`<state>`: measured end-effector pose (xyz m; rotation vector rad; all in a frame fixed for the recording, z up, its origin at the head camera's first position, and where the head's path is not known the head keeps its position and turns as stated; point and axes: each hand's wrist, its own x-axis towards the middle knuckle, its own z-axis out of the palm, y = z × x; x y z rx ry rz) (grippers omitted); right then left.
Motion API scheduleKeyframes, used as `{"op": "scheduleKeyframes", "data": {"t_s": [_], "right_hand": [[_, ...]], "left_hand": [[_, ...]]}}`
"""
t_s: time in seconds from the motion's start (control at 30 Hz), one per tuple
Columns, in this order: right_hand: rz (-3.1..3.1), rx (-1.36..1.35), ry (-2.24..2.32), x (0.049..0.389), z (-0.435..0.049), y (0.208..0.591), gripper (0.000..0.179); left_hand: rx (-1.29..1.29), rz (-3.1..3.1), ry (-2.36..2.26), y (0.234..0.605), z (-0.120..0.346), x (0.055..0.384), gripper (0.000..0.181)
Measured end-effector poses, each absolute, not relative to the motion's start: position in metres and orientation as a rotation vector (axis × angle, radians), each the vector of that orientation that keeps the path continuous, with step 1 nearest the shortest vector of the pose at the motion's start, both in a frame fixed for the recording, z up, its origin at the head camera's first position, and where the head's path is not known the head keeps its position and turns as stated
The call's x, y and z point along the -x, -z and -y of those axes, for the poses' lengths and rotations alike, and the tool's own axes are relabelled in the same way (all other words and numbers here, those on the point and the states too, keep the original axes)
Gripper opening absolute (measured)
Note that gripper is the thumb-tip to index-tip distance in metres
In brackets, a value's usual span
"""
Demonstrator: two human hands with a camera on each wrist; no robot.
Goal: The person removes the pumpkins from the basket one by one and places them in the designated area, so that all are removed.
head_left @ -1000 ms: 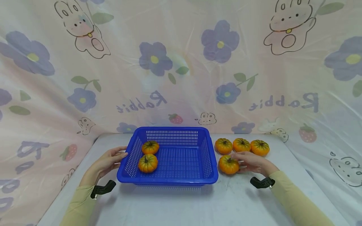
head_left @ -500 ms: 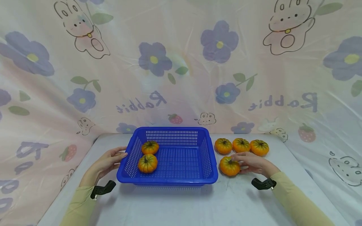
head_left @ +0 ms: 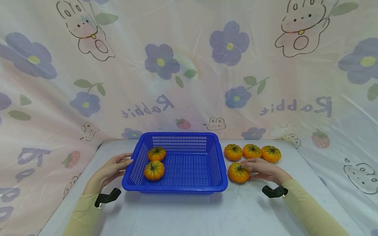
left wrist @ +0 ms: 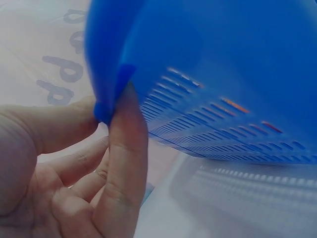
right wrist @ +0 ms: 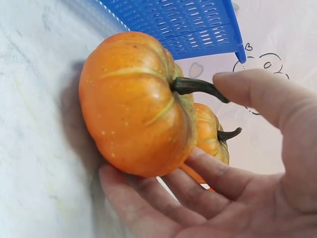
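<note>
The near pumpkin point(head_left: 238, 172) is set upright on the white table point(head_left: 177, 216), just right of the basket. It is held loosely by the right hand point(head_left: 262, 169), with the thumb laid at the stem point(right wrist: 198, 88) and the fingers against its side. Beyond it, three pumpkins point(head_left: 252, 151) are lined up on the far right. The rim of the blue basket point(head_left: 189, 173) is pinched at left by the left hand point(head_left: 112, 168); two pumpkins point(head_left: 154, 170) are contained in its left part. The step in hand is judged to be the gripping of one pumpkin while the basket is steadied; for any lift, a firmer grasp would be called for.
</note>
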<state>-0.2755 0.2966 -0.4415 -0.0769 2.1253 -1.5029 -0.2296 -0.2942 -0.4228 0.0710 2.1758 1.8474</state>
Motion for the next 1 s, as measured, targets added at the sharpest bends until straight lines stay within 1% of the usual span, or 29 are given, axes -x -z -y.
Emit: {"op": "scheduleKeyframes", "data": {"t_s": [0.3,0.53,0.7,0.87,1.0], "right_hand": [[-2.136,0.092,1.485,0.278,-0.295,0.441,0.058],[-2.165,0.124,1.470,0.276,-0.297,0.439,0.054],[-2.168,0.125,1.478,0.276,-0.301,0.433,0.055],[-2.135,0.140,1.536,0.277,-0.305,0.420,0.061],[-2.117,0.237,1.574,0.276,-0.307,0.402,0.059]], "left_hand": [[-0.077,-2.164,-1.856,0.424,0.294,0.230,0.067],[-0.086,-2.155,-1.859,0.425,0.294,0.230,0.066],[-0.101,-2.151,-1.858,0.424,0.294,0.230,0.066],[-0.097,-2.149,-1.860,0.424,0.294,0.229,0.067],[-0.090,-2.155,-1.862,0.425,0.294,0.230,0.066]]}}
